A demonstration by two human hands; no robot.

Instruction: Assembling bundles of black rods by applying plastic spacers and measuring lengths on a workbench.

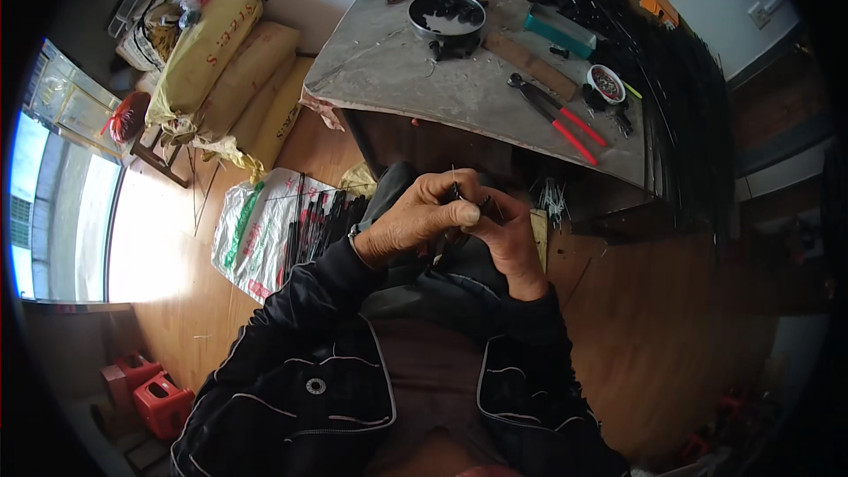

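Note:
Above my lap, my left hand [422,214] and my right hand [514,246] meet with closed fingers. Between them is a small black part [458,193], pinched by the left fingertips. A thin wire or needle sticks up beside it. Another dark bit shows at the right fingertips, where a second fine wire juts out. The fingers cover most of these pieces, so their exact kind and whether they join cannot be told. Left of my knees, several black rods [320,228] lie on a white plastic bag [256,252].
Ahead stands a grey table [389,66] bearing a metal pan [448,31] of black pieces, red-handled pliers [565,128], a wooden strip [532,66], a teal box [561,33] and a small bowl [606,84]. Black strands [685,106] drape its right side. Yellow sacks [208,62] and red stools [163,402] stand left.

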